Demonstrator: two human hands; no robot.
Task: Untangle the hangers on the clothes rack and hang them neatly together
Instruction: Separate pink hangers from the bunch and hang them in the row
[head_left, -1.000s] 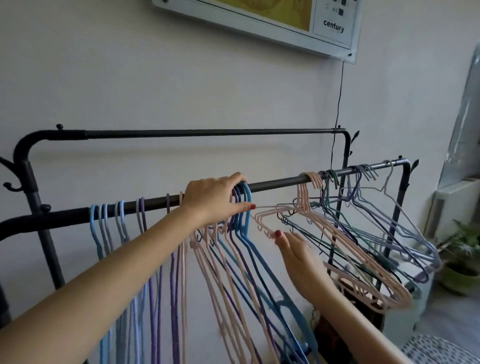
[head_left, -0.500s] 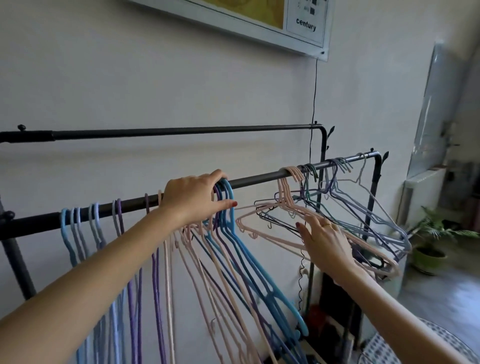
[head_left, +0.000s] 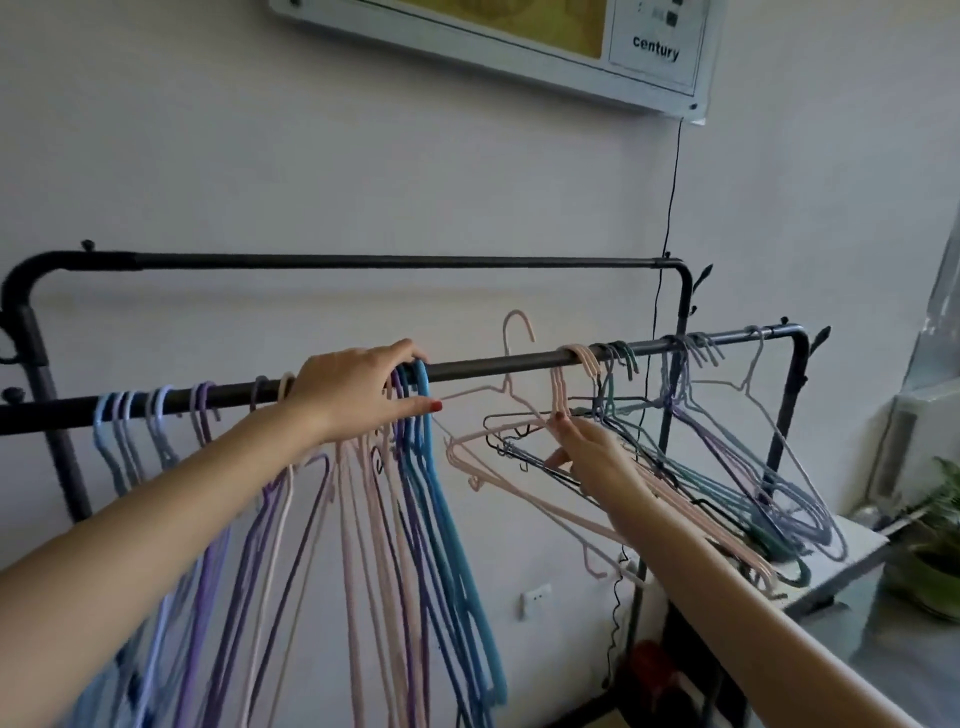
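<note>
A black clothes rack has a front rail (head_left: 483, 365) running left to right. On its left half hang blue, purple and pink hangers (head_left: 426, 499) in a row. My left hand (head_left: 358, 389) grips the hooks of that bunch at the rail. At the right end a tangled cluster of pink, green, black and lilac hangers (head_left: 727, 488) hangs splayed out. My right hand (head_left: 592, 452) pinches one pink hanger (head_left: 498, 441) by its neck and holds it lifted, its hook (head_left: 518, 325) above the rail.
The rack's back rail (head_left: 395, 260) runs higher behind. A framed board (head_left: 519, 41) hangs on the wall with a cord (head_left: 670, 208) dropping from it. A white surface (head_left: 852, 545) and a potted plant (head_left: 930, 566) are at the right. A wall socket (head_left: 535, 597) sits low.
My right hand has taken one pink hanger and raised it, so its hook has come off the rail and stands above it. My left hand stays on the left bunch.
</note>
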